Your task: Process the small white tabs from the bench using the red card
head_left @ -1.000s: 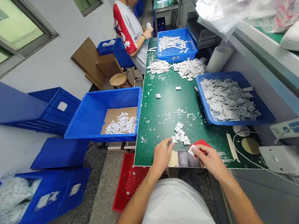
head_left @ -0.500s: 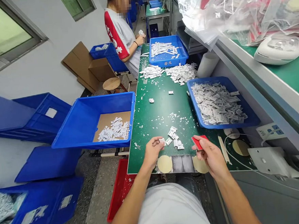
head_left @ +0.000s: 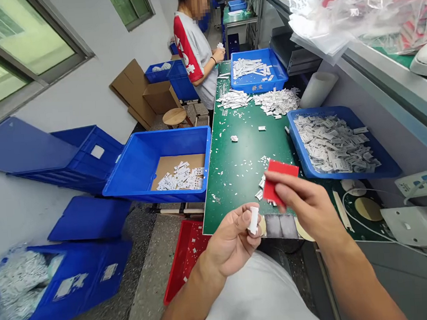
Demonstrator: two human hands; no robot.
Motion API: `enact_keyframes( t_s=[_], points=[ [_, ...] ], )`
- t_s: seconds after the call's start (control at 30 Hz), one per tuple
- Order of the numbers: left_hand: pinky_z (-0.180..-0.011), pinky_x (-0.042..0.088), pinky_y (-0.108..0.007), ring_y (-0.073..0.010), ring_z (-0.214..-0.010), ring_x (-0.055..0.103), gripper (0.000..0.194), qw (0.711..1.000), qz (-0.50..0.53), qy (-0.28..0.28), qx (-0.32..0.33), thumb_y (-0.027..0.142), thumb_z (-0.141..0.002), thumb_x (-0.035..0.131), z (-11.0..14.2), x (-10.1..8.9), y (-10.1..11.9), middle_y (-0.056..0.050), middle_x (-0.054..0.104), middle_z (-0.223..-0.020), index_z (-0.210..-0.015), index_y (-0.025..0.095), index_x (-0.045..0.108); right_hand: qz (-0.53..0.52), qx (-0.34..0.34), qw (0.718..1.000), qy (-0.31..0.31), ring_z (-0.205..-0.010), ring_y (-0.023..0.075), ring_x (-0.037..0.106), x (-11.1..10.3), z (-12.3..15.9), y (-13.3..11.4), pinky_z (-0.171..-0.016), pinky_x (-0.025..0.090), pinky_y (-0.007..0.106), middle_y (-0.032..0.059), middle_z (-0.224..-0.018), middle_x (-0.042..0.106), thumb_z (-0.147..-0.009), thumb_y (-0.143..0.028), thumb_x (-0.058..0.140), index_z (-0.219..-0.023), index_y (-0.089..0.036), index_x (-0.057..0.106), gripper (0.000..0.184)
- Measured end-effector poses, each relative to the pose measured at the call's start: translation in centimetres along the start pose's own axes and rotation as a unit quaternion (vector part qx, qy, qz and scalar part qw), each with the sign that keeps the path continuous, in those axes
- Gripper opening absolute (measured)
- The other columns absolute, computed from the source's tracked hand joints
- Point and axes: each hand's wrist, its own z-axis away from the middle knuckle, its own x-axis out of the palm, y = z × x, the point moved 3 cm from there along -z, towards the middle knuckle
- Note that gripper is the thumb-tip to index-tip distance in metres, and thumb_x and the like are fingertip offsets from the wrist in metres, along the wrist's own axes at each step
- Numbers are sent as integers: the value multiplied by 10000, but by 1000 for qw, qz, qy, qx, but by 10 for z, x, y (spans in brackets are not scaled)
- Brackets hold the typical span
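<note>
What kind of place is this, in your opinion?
It looks like a factory workshop: a green workbench scattered with small white pieces, blue plastic crates, and a co-worker handling pieces at the same bench.

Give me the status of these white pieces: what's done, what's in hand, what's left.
Done, it seems: white strips lie in the blue crate. In hand: the left hand pinches a small white piece; the right hand holds a red card. Left, probably: the small pile on the green mat and the heaped blue basket.

A blue basket blocks passage rightward from the right hand.
</note>
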Motion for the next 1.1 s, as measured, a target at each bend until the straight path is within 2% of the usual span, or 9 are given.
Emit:
enact_keyframes(
  t_s=[0.07,0.2,0.3,0.43,0.5,0.6,0.8,0.97,1.1],
  points=[
    [-496,411,-107,-26,-557,516,415,1000,-8,-4,8,323,-632,929,6,-1,4,7,601,-712,-925,137,702,4,-21,997,-72,-511,108,584,11,-3,-2,-488,490,214,3,-678,709,-943,-363,636,-1103,-260,785,242],
    [-480,382,-101,-18,-528,501,410,1000,-17,-5,26,326,-622,933,16,-4,10,20,587,-670,-922,149,716,51,-39,993,95,-546,102,588,12,-3,-5,-544,509,212,-15,-666,691,-939,-331,653,-1187,-277,749,271],
    [-493,410,-130,-38,-530,517,430,998,-53,-16,40,399,-627,921,21,-8,13,9,600,-657,-923,145,737,54,-34,998,-19,-515,112,574,24,-6,-7,-513,498,224,-10,-614,661,-915,-373,682,-1135,-243,775,272],
    [-585,477,-181,-82,-621,576,300,960,-184,-11,210,325,-655,909,29,-15,26,-11,647,-696,-875,172,772,32,-3,978,206,-544,105,570,14,-6,-10,-548,503,219,-12,-662,662,-928,-360,671,-1166,-269,753,267],
    [-687,509,-205,-108,-728,621,326,927,-243,-7,286,259,-696,884,34,-17,35,-22,687,-780,-994,197,766,-50,25,993,99,-463,106,540,22,-4,-13,-466,473,221,-11,-597,642,-927,-421,657,-1127,-264,768,277],
    [-688,518,-232,-137,-725,651,689,932,-265,-30,247,297,-692,890,38,-19,40,-18,715,-792,-1312,241,595,-52,45,990,-120,-430,108,527,40,-1,-19,-419,440,223,11,-607,670,-915,-475,652,-1063,-255,798,302],
    [-682,507,-235,-137,-687,643,892,943,-256,-39,207,272,-670,904,45,-19,43,-1,703,-752,-1421,253,424,54,3,999,5,-540,145,541,40,-13,-12,-463,431,243,21,-634,662,-833,-544,721,-1119,-227,783,431],
    [-588,468,-168,-85,-679,592,449,941,-137,-69,301,201,-693,871,48,-20,53,41,591,-723,-1088,341,709,7,8,967,255,-538,115,504,24,-8,1,-459,385,241,22,-779,681,-940,-414,634,-1133,-263,753,272],
    [-666,501,-196,-108,-801,607,216,934,-117,33,337,274,-689,873,38,-30,57,24,619,-810,-861,301,746,-84,10,974,210,-575,167,616,33,1,9,-493,474,291,61,-830,731,-949,-411,614,-1119,-251,742,267]
  ],
)
